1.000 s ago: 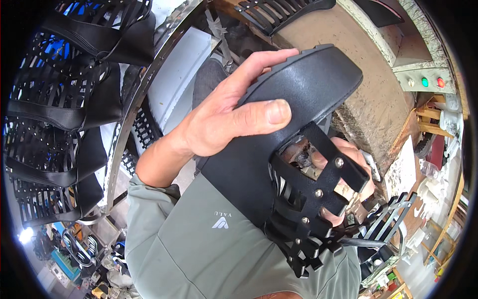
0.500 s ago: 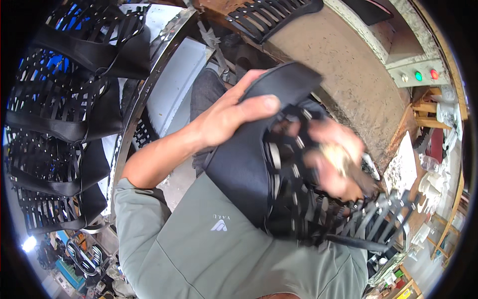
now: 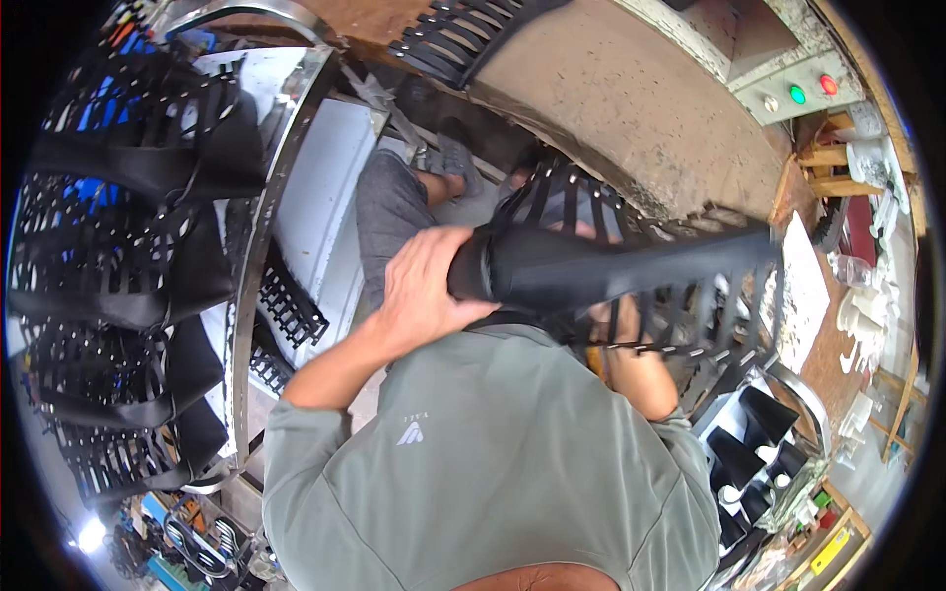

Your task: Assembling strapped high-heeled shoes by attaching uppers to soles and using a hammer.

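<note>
A black leather strappy piece (image 3: 601, 271), with a smooth wide band and rows of cut straps dotted with small shiny bits, is held across my front. Its right part is smeared by motion. My left hand (image 3: 422, 286) is closed round the rolled left end of the band, thumb toward my chest and fingers over the far side. On the other side, my right hand (image 3: 623, 333) is inside or behind the straps. Only bits of skin show between them, so its fingers and anything in them are hidden.
Similar black strappy pieces (image 3: 118, 286) hang over a metal-edged rack at left. A brown worktable (image 3: 611, 108) with another strappy piece (image 3: 463, 39) stands ahead. A control panel (image 3: 798, 94) with coloured buttons is far right. A rack with black parts (image 3: 754, 443) stands near right.
The leather piece has turned from upright to lying crosswise, its band now stretching rightward. My left hand has moved down to its end. My right hand has gone behind the straps.
</note>
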Available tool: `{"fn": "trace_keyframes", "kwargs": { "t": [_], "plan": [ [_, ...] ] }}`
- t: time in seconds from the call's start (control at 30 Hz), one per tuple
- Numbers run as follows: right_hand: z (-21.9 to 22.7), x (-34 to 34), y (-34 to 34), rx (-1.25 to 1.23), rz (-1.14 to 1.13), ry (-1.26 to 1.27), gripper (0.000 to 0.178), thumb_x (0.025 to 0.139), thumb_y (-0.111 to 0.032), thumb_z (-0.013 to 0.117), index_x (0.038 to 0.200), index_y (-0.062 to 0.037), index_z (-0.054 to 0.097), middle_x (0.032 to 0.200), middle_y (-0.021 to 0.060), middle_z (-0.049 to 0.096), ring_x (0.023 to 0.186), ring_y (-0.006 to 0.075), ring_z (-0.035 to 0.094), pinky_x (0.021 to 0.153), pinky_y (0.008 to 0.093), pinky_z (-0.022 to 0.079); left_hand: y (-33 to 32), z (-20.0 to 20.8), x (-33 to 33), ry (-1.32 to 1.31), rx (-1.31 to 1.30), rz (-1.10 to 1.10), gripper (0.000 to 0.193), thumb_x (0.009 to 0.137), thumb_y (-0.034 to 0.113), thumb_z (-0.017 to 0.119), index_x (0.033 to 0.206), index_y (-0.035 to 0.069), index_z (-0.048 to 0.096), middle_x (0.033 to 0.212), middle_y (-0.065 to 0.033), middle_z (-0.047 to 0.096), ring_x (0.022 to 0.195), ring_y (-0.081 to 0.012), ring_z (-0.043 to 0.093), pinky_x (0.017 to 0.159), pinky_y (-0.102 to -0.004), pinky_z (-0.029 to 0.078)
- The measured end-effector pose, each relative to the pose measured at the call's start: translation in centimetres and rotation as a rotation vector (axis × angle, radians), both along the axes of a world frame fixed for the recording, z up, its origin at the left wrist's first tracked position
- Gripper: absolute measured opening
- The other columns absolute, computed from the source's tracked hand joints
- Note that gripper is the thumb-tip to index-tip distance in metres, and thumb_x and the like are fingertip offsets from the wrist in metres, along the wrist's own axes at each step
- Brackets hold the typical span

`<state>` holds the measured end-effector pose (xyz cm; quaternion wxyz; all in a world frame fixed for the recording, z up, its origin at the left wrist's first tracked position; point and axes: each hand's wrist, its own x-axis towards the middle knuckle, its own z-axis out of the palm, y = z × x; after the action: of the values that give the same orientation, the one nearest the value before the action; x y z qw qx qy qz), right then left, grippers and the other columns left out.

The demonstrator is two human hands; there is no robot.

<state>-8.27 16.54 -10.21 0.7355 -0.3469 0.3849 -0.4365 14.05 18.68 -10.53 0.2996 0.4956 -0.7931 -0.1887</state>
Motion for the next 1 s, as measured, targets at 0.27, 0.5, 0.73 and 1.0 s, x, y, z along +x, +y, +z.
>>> {"fn": "trace_keyframes", "kwargs": {
  "t": [0.27, 0.5, 0.73, 1.0],
  "plan": [
    [2.2, -1.5, 3.3, -0.13, 0.074, -0.049, 0.044, 0.076, -0.034, 0.07, 0.099, 0.0033, 0.061, 0.087, 0.0127, 0.066, 0.074, 0.0178, 0.064, 0.06, 0.0298, 0.055, -3.1, 10.9, 0.7, 0.074, 0.007, -0.329, 0.072, 0.059, 0.041, 0.085, 0.11, 0.002, 0.052, 0.089, -0.0114, 0.06, 0.078, -0.031, 0.063, 0.065, -0.0385, 0.051],
    [3.3, 1.4, 4.8, -0.183, 0.091, -0.045, 0.046, 0.076, -0.035, 0.07, 0.099, 0.0035, 0.061, 0.087, 0.0134, 0.066, 0.075, 0.0185, 0.064, 0.061, 0.0303, 0.055, -1.4, 12.5, 0.7, 0.037, 0.127, -0.406, 0.067, 0.059, 0.045, 0.084, 0.101, 0.003, 0.052, 0.087, -0.0096, 0.057, 0.078, -0.0293, 0.062, 0.061, -0.0379, 0.05],
    [4.4, 6.6, 4.6, -0.21, 0.049, 0.011, 0.047, 0.076, -0.036, 0.07, 0.098, 0.0038, 0.061, 0.087, 0.014, 0.066, 0.075, 0.0192, 0.064, 0.061, 0.0308, 0.055, -0.9, 12.3, -0.9, -0.012, 0.191, -0.467, 0.07, 0.056, 0.041, 0.083, 0.1, -0.002, 0.048, 0.089, -0.0142, 0.054, 0.077, -0.0326, 0.062, 0.061, -0.0408, 0.05],
    [4.7, 5.6, 2.9, -0.222, 0.014, 0.062, 0.048, 0.075, -0.038, 0.07, 0.097, 0.0041, 0.061, 0.087, 0.0147, 0.066, 0.076, 0.0201, 0.065, 0.061, 0.0313, 0.055, -1.1, 12.1, -1.6, -0.004, 0.106, -0.502, 0.067, 0.056, 0.038, 0.082, 0.098, -0.002, 0.049, 0.087, -0.0136, 0.051, 0.069, -0.0303, 0.061, 0.058, -0.038, 0.05]
  ]
}}
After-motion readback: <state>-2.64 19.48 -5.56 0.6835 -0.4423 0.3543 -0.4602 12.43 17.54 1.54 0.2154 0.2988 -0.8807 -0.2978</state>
